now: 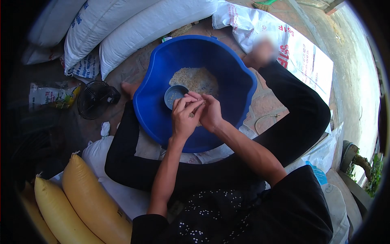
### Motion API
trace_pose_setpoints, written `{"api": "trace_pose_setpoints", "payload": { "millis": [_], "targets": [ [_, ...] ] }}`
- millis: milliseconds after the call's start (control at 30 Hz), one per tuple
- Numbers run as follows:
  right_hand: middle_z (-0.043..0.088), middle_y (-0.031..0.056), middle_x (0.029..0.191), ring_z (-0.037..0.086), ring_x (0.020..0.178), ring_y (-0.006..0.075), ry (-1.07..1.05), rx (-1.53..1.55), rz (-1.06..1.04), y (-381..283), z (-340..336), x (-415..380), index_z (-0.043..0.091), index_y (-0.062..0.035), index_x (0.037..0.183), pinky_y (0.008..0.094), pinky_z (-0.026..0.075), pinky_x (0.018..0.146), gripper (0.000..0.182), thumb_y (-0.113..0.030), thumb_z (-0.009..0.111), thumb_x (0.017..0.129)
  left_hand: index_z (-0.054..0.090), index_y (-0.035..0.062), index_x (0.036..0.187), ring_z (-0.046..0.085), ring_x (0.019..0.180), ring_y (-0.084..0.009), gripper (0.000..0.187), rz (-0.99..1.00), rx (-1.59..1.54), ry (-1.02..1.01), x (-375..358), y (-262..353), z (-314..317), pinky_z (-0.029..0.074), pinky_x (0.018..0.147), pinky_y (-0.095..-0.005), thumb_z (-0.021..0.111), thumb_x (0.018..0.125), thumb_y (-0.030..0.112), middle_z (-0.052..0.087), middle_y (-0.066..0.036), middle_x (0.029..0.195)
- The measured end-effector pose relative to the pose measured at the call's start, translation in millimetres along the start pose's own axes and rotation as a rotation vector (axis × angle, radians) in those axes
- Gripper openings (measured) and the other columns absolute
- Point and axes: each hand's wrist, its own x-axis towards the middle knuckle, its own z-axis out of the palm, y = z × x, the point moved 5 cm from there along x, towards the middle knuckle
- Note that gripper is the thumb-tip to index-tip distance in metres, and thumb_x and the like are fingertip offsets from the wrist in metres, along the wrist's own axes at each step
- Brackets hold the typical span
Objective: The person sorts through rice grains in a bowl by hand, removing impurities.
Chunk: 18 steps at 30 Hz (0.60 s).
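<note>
A large blue basin (235,89) stands between the person's legs, with a heap of pale grain (189,76) on its bottom. A small grey-blue bowl (170,96) with a few grains inside rests in the basin, just left of my fingers. Above the basin my left hand (186,115) and my right hand (211,114) meet, fingertips together. The fingers of both are curled and pressed around something too small to make out. Part of the grain is hidden beneath the hands.
White sacks (134,32) lie at the upper left, yellow sacks (89,199) at the lower left. Beside the basin's left are a dark plastic container (95,99) and a printed packet (53,95). A printed white sack (304,61) is spread at the upper right, near a wall (357,73).
</note>
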Motion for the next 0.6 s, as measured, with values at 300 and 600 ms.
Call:
{"api": "trace_pose_setpoints", "payload": {
  "millis": [300, 600],
  "targets": [
    [0.066, 0.0164, 0.132, 0.06, 0.125, 0.0263, -0.014, 0.011, 0.011, -0.3, 0.2, -0.2, 0.06, 0.0035, 0.132, 0.0401, 0.04, 0.114, 0.052, -0.027, 0.026, 0.106, 0.08, 0.0092, 0.1, 0.062, 0.092, -0.0261, 0.024, 0.002, -0.013, 0.009, 2.0, 2.6, -3.0, 0.052, 0.081, -0.0382, 0.083, 0.077, 0.004, 0.069, -0.004, 0.097],
    [0.065, 0.0166, 0.134, 0.06, 0.125, 0.0261, -0.024, -0.021, 0.001, -0.2, -0.3, -0.2, 0.058, 0.0042, 0.133, 0.0396, 0.042, 0.113, 0.052, -0.026, 0.025, 0.106, 0.08, 0.0083, 0.098, 0.063, 0.092, -0.0261, 0.022, -0.007, -0.03, 0.0, 1.0, -2.7, -2.5, 0.053, 0.081, -0.0381, 0.082, 0.077, 0.005, 0.07, -0.004, 0.097]
  ]
}}
